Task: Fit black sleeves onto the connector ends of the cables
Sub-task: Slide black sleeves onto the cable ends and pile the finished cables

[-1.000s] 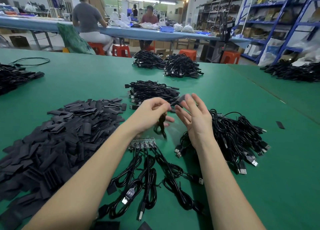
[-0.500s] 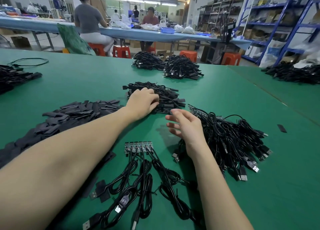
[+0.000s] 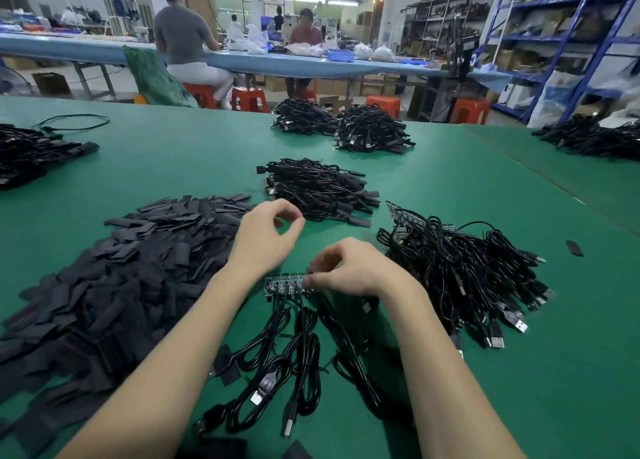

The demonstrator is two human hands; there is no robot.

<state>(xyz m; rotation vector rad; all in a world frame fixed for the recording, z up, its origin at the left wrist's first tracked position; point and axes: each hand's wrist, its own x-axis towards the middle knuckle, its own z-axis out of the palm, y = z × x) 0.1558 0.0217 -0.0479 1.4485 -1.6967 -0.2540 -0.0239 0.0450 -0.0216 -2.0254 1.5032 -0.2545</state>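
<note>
A big heap of flat black sleeves (image 3: 138, 268) lies at my left. In front of me is a strip of small green connector boards (image 3: 282, 282) with black USB cables (image 3: 298, 347) trailing toward me. My right hand (image 3: 349, 271) pinches the strip's right end with thumb and fingers. Just above and left of the strip hovers my left hand (image 3: 266, 237), fingers curled, thumb and forefinger nearly meeting, with nothing visible in it. Behind it lies a pile of sleeved cables (image 3: 315, 188). A tangle of bare-board cables (image 3: 460, 271) is at my right.
On the green table (image 3: 173, 160) more cable piles lie at the far centre (image 3: 367, 129), far left (image 3: 31, 150) and far right (image 3: 595, 136). One stray sleeve (image 3: 574, 248) is at the right. People sit at a blue bench behind.
My left hand has drawn back from the sleeved pile, where it had set down a cable. My right hand moved left from the tangle onto the strip's end.
</note>
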